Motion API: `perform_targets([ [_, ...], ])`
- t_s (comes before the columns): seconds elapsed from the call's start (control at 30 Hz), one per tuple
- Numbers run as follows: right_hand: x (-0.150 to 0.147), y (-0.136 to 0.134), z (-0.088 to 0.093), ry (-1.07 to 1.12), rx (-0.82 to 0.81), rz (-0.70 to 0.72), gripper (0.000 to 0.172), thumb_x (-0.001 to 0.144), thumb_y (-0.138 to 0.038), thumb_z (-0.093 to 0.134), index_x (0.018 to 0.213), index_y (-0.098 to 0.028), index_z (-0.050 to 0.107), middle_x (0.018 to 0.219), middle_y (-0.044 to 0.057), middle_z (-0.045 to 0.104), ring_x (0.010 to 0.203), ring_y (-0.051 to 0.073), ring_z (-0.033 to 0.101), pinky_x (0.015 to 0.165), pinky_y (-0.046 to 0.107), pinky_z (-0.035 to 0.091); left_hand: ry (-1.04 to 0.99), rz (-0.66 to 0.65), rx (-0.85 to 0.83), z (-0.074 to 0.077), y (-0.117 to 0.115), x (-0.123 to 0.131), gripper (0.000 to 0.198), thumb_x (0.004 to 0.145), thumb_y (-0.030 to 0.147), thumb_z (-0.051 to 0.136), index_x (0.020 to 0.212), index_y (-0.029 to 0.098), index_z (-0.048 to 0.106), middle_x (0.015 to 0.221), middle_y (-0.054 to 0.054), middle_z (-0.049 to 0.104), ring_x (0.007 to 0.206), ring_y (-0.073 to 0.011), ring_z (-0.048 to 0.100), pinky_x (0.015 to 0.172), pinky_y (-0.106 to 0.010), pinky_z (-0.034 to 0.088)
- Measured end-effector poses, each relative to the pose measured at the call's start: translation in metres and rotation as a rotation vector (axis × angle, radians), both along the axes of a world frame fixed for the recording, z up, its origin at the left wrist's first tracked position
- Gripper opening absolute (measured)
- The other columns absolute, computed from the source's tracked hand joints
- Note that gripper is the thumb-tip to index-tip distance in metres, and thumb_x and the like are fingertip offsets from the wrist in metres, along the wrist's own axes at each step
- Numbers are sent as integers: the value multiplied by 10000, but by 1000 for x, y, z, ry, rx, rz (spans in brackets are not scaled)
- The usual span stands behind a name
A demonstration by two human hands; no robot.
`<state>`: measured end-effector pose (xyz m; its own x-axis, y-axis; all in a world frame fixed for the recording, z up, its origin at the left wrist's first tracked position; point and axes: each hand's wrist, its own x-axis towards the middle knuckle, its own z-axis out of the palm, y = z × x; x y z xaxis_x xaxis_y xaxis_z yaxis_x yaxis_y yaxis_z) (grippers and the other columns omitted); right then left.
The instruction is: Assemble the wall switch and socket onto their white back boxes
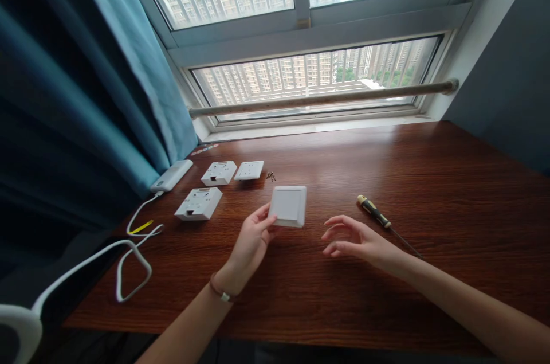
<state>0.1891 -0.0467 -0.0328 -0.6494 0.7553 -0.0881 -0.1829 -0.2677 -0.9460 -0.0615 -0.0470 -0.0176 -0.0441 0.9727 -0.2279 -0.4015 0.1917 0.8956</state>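
Note:
My left hand (251,241) pinches the near left corner of a white square wall switch (289,205) that rests on the dark wooden desk (429,180). A thin bracelet sits on that wrist. My right hand (350,238) hovers just right of the switch, fingers apart and curled, holding nothing. A screwdriver (374,212) with a yellow and black handle lies on the desk just beyond my right hand, its shaft pointing right.
Two white switch back boxes (199,203) (219,172), a white socket plate (249,170) and a few small screws (270,176) lie at the left rear. A white power bank (172,175) with a white cable (129,249) sits beside the blue curtain (86,77). The window sill runs behind.

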Motion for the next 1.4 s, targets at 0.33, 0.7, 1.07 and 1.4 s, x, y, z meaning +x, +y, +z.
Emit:
perform_targets([
  [0.33, 2, 3, 2, -20, 73, 1, 343, 767, -330, 648, 1025, -174, 485, 959, 62, 614, 837, 193, 654, 767, 371, 504, 248, 546, -99, -23, 32, -116, 205, 738, -13, 558, 900, 106, 599, 754, -44, 650, 563, -78, 598, 521, -176, 483],
  [0.7, 5, 4, 6, -5, 94, -18, 355, 768, -350, 643, 1037, -172, 495, 945, 69, 618, 830, 194, 652, 764, 377, 495, 270, 547, -174, -33, 44, -133, 170, 740, -25, 565, 873, 80, 578, 736, -63, 651, 566, -98, 616, 534, -201, 504],
  [1.07, 5, 5, 5, 2, 75, -6, 341, 778, -333, 635, 1034, -175, 476, 940, 63, 622, 834, 190, 652, 770, 371, 496, 272, 552, -244, -29, 45, -135, 128, 729, -15, 581, 826, 67, 597, 677, -65, 648, 516, -102, 602, 504, -209, 494],
  [1.4, 29, 25, 8, -660, 608, -422, 217, 835, -370, 528, 952, -188, 526, 697, 20, 578, 612, 171, 559, 585, 315, 447, 270, 500, -220, -23, 36, -134, 119, 746, 25, 573, 846, 85, 594, 744, -71, 665, 590, -137, 645, 563, -262, 533],
])
